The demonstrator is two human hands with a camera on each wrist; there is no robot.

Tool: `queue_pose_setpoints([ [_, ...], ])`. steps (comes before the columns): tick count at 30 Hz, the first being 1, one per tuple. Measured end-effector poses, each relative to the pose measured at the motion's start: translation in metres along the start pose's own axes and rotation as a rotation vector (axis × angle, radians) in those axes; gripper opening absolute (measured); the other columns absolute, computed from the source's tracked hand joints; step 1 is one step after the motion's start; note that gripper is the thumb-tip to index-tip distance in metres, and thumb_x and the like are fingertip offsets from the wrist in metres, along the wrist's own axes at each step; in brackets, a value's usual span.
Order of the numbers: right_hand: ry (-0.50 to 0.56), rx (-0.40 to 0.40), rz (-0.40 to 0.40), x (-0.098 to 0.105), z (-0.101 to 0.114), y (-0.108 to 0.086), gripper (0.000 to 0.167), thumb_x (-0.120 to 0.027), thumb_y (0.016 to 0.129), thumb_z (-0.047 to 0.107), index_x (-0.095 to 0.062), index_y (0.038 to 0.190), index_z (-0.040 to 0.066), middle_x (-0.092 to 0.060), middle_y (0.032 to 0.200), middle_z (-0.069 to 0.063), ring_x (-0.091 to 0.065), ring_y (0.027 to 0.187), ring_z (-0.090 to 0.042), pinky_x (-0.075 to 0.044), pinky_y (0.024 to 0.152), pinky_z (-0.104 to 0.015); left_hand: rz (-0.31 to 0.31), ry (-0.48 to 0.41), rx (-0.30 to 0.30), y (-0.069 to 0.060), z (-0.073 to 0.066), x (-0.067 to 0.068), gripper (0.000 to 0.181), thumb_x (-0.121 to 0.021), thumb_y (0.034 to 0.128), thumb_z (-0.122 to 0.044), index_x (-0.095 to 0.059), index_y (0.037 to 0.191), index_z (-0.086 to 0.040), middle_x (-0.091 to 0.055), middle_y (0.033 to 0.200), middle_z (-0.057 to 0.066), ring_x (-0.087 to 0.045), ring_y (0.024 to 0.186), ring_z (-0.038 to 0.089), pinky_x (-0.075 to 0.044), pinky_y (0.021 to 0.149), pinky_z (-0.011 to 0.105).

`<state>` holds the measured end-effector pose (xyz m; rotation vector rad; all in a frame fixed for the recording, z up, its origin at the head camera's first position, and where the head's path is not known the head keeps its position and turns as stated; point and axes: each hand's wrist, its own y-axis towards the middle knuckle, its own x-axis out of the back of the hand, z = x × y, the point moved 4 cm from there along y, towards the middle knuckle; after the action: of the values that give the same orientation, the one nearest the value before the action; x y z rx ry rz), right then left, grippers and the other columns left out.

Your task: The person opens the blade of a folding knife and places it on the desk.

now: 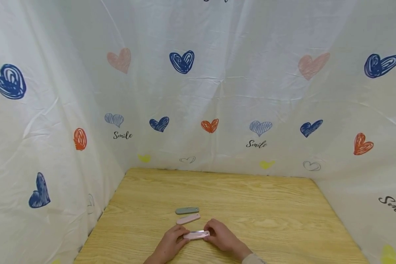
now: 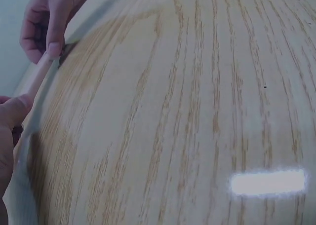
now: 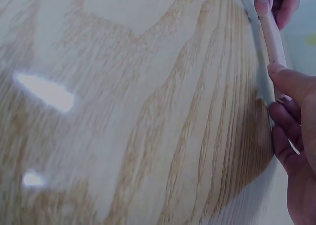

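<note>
A pink folding knife (image 1: 196,235) lies level between both hands just above the near part of the table, a silver strip of blade showing along its handle. My left hand (image 1: 172,242) pinches its left end between thumb and fingers. At the other end, by the round pivot, my right hand (image 1: 222,236) grips it the same way. In the right wrist view the pale handle (image 3: 272,37) spans from one thumb to the other. Beyond the hands a second pink folding knife (image 1: 188,219) and a green one (image 1: 187,210) rest on the table, both folded.
The wood-grain table (image 1: 267,205) runs back to a white curtain (image 1: 217,95) printed with hearts, which also hangs along its left and right sides. Light glares off the tabletop in both wrist views.
</note>
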<state>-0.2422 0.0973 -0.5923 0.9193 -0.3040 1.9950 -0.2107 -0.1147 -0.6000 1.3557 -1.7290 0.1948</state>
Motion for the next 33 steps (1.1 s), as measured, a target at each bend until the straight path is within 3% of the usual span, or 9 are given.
queue_pose_setpoints([
  [4,0.234,-0.096,-0.001,0.001,-0.006,-0.002,0.019,-0.072,0.087,0.023,-0.063,0.099,0.011,-0.058,0.090,0.005,-0.051,0.077,0.003,-0.048,0.065,-0.012,-0.030,-0.034,-0.035,0.002,-0.004,0.001,0.016,-0.071,0.0870,-0.019,-0.072,0.102,-0.014,-0.062,0.100,-0.008,-0.059,0.089,0.001,-0.056,0.073,0.018],
  [10,0.574,-0.238,-0.002,0.000,-0.012,-0.002,0.023,-0.072,0.087,0.012,-0.062,0.100,-0.004,-0.061,0.083,0.001,-0.057,0.071,-0.002,-0.051,0.060,-0.013,-0.032,-0.039,-0.051,0.009,-0.006,0.000,0.016,-0.070,0.0877,-0.023,-0.071,0.102,-0.016,-0.062,0.100,-0.009,-0.059,0.090,0.001,-0.056,0.075,0.019],
  [17,0.699,-0.268,-0.028,-0.001,-0.015,-0.002,0.023,-0.068,0.087,0.002,-0.059,0.103,-0.013,-0.060,0.080,0.001,-0.058,0.070,-0.006,-0.053,0.060,-0.014,-0.022,-0.085,-0.019,0.015,-0.005,-0.003,0.016,-0.072,0.0868,-0.022,-0.070,0.101,-0.017,-0.061,0.098,-0.008,-0.057,0.087,0.000,-0.056,0.073,0.019],
  [20,0.728,-0.269,-0.031,-0.002,-0.018,-0.002,0.025,-0.067,0.087,0.001,-0.057,0.104,-0.015,-0.060,0.080,0.002,-0.059,0.071,-0.005,-0.055,0.062,-0.014,0.008,-0.218,0.073,0.017,0.000,-0.006,0.015,-0.072,0.0859,-0.022,-0.069,0.100,-0.017,-0.062,0.096,-0.005,-0.057,0.083,-0.001,-0.055,0.069,0.015],
  [23,0.745,-0.256,-0.027,-0.002,-0.019,-0.003,0.026,-0.067,0.087,0.000,-0.056,0.104,-0.016,-0.060,0.080,0.003,-0.059,0.072,-0.004,-0.056,0.064,-0.014,0.061,-0.421,0.240,0.019,0.007,-0.010,0.016,-0.073,0.0857,-0.019,-0.068,0.100,-0.012,-0.064,0.097,0.001,-0.056,0.079,-0.002,-0.054,0.066,0.013],
  [25,0.745,-0.246,-0.022,-0.002,-0.018,-0.003,0.026,-0.067,0.087,0.001,-0.056,0.104,-0.016,-0.061,0.080,0.003,-0.059,0.072,-0.003,-0.056,0.064,-0.014,0.077,-0.531,0.315,0.020,0.011,-0.014,0.018,-0.072,0.0863,-0.015,-0.067,0.101,-0.006,-0.066,0.096,0.006,-0.057,0.078,-0.003,-0.054,0.067,0.014],
  [28,0.710,-0.238,-0.017,-0.003,-0.017,-0.002,0.024,-0.067,0.089,0.005,-0.059,0.102,-0.014,-0.061,0.080,0.002,-0.058,0.071,-0.003,-0.055,0.063,-0.014,0.104,-0.686,0.339,0.021,0.011,-0.018,0.021,-0.070,0.0873,-0.007,-0.062,0.102,0.005,-0.067,0.094,0.012,-0.061,0.077,0.000,-0.060,0.068,0.019],
  [33,0.663,-0.261,-0.009,-0.006,-0.016,0.001,0.022,-0.066,0.092,0.013,-0.067,0.100,-0.008,-0.066,0.083,0.000,-0.057,0.072,-0.003,-0.053,0.062,-0.015,0.160,-0.843,0.291,0.025,0.003,-0.020,0.025,-0.067,0.0896,-0.007,-0.056,0.102,0.012,-0.066,0.089,0.005,-0.065,0.078,0.005,-0.063,0.072,0.028],
])
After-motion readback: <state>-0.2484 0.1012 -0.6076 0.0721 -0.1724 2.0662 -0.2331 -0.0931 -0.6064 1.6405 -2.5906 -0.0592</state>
